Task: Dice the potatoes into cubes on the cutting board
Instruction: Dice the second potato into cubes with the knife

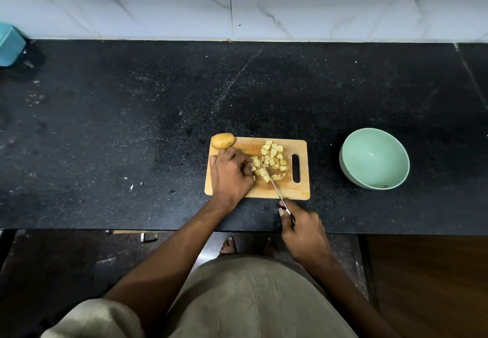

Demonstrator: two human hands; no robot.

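Note:
A wooden cutting board (301,192) lies on the black counter. A heap of pale potato cubes (272,159) covers its middle and right part. One whole unpeeled potato (223,140) sits at the board's far left corner. My left hand (230,172) lies on the board's left half, fingers curled over potato pieces at the edge of the heap. My right hand (303,233) grips the handle of a knife (273,183), whose blade runs diagonally up into the cubes just right of my left fingers.
A pale green bowl (374,158) stands empty to the right of the board. A teal container (9,44) sits at the far left by the marble wall. The counter's front edge runs just below my right hand.

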